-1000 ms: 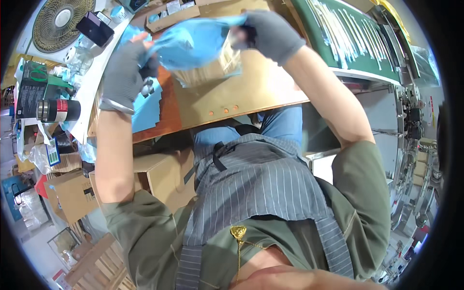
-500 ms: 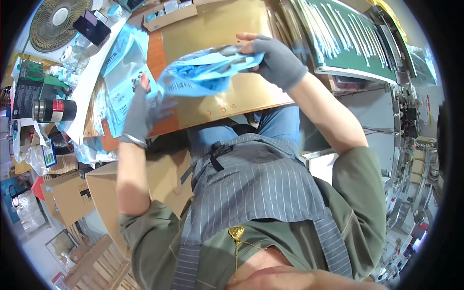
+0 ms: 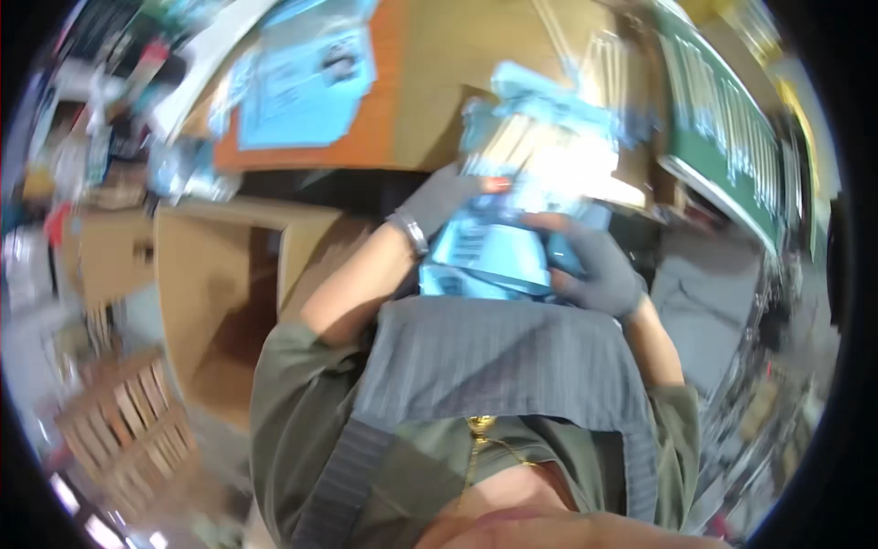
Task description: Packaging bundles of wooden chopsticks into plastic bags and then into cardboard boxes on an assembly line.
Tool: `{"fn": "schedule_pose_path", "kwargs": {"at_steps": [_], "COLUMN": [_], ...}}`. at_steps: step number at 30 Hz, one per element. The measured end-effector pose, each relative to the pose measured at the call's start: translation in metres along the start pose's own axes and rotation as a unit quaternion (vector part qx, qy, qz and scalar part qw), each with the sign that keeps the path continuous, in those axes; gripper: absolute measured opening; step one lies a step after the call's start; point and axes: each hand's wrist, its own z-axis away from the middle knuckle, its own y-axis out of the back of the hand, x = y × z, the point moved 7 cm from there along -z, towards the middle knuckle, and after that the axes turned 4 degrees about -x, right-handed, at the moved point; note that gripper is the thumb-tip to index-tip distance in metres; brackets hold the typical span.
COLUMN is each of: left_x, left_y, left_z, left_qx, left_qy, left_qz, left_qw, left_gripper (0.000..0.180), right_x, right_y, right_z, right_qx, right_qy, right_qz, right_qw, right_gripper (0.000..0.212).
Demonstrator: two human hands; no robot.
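Observation:
In front of my apron, at the desk's near edge, I hold a bundle of printed blue plastic bags point(image 3: 489, 252). My left hand point(image 3: 444, 201), in a grey fingerless glove, grips the bundle's left side. Gloved the same way, my right hand point(image 3: 599, 270) has its thumb and fingers round the right side. Beyond my hands, the upper part of the bundle is blurred and bright with glare, with pale strips showing. Another pile of blue plastic bags point(image 3: 306, 87), printed with a panda, lies at the desk's left.
The desk has an orange-brown top point(image 3: 366, 119) with a tan board point(image 3: 439, 82) on it. To the right, a green board point(image 3: 722, 128) carries rows of pale strips. An open cardboard box point(image 3: 201, 274) stands below at the left, near a wooden crate point(image 3: 128, 412).
My view has swung left. My right hand has drawn the blue bags from over the desk toward my lap, and my left hand has left the panda-printed pile and joined it.

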Motion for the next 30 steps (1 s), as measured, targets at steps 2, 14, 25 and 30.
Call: {"fn": "schedule_pose_path", "kwargs": {"at_steps": [2,14,25,30], "left_x": [0.022,0.068,-0.174,-0.403], "left_y": [0.007,0.128,0.368,0.49], "left_z": [0.021,0.369,0.399,0.413], "left_qx": [0.015,0.25,0.501,0.437], "left_qy": [-0.104,-0.268,-0.05,0.129], "left_qz": [-0.034,0.229,0.254,0.347], "left_qw": [0.994,0.902,0.826,0.82], "left_gripper": [0.053,0.056,0.031,0.031], "right_x": [-0.022,-0.173,-0.091,-0.098], "right_y": [0.0,-0.105,-0.092,-0.1], "right_z": [0.002,-0.146,-0.189,-0.191], "right_qx": [-0.032,-0.24,-0.117,-0.086], "right_qy": [0.006,0.327,0.111,0.051], "right_qz": [-0.005,-0.001,0.039,0.03], "right_qw": [0.999,0.914,0.986,0.994], "right_gripper": [0.053,0.076,0.076,0.079]}}
